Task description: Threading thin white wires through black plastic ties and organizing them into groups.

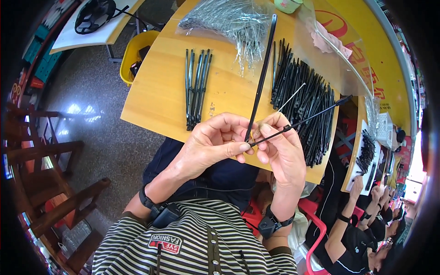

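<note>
Two thin black rods meet end to end between my hands, above the table's near edge. My left hand [208, 142] pinches their joined ends between thumb and fingers. One black rod [263, 68] points up and away; the other black rod [315, 112] slants up to the right across my right hand [285, 153]. That hand is closed, its thumb and forefinger gripping near the slanting rod. A thin silvery wire [292, 97] sticks up from its fingers. Something small and yellow shows between the fingertips; its kind is unclear.
On the wooden table [156, 87] lie a small row of black rods [198, 89] and a large pile of black rods [307, 96]. A clear bag of silvery wires [224, 23] is at the far side. Co-workers sit at right; a yellow bin [126, 59] stands beyond the left edge.
</note>
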Available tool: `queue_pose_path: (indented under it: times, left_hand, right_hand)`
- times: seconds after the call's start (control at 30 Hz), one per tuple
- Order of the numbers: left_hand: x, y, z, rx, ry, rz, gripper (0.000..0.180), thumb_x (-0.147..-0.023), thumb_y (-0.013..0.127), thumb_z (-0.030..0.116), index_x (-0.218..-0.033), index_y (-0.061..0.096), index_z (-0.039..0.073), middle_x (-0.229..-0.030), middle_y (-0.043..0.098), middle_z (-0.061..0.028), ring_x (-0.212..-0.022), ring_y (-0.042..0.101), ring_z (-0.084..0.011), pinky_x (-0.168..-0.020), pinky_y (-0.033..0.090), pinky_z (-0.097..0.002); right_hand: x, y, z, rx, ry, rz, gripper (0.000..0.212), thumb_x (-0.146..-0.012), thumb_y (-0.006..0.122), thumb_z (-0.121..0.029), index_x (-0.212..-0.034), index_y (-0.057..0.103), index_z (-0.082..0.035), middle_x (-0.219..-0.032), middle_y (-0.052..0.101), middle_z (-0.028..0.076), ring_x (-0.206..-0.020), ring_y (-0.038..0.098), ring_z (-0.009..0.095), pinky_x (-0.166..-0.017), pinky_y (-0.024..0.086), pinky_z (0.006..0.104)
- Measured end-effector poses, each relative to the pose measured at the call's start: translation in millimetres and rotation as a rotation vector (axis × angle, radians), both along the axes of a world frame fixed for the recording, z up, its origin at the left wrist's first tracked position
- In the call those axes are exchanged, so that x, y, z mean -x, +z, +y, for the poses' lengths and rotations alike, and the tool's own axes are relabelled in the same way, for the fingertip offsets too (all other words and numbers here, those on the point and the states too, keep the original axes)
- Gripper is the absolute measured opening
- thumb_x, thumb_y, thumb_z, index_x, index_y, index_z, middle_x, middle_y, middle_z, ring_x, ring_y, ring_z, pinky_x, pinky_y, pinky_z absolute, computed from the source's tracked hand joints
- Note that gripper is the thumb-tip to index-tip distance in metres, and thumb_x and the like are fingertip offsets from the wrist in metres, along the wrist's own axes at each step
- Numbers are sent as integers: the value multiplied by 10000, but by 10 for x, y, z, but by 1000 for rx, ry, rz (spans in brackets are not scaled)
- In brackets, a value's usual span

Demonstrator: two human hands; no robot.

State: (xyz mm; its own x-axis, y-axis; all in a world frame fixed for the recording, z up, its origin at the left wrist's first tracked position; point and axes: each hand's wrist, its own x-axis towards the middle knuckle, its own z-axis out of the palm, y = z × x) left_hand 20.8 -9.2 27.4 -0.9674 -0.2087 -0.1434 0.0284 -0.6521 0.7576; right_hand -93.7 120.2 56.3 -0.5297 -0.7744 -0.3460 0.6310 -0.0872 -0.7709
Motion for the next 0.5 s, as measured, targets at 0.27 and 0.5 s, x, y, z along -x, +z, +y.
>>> queue_pose_path:
  times: [0.27, 0.5]
  left_hand:
    - [-14, -5, -8, 13, 11, -13, 281, -813, 607, -9, -1080, 517, -9, -883, 510, -27, -797, 568, -108, -672, 523, -236]
    - [-8, -52, -1, 7, 26, 18, 254, -801, 596, -43, -1032, 511, 17, -930, 576, -103, -832, 597, -162, -637, 542, -263]
  right_hand:
    - [-12, 2, -17, 0, -2, 35, 118, -874, 547, -108, -853, 463, -28, -794, 545, 80, -621, 507, 78, -460, 450, 192]
    - [-25, -5, -18, 37, 8, -44, 111, -874, 530, -98, -850, 449, -27, -824, 522, 78, -650, 493, 75, -453, 438, 183]
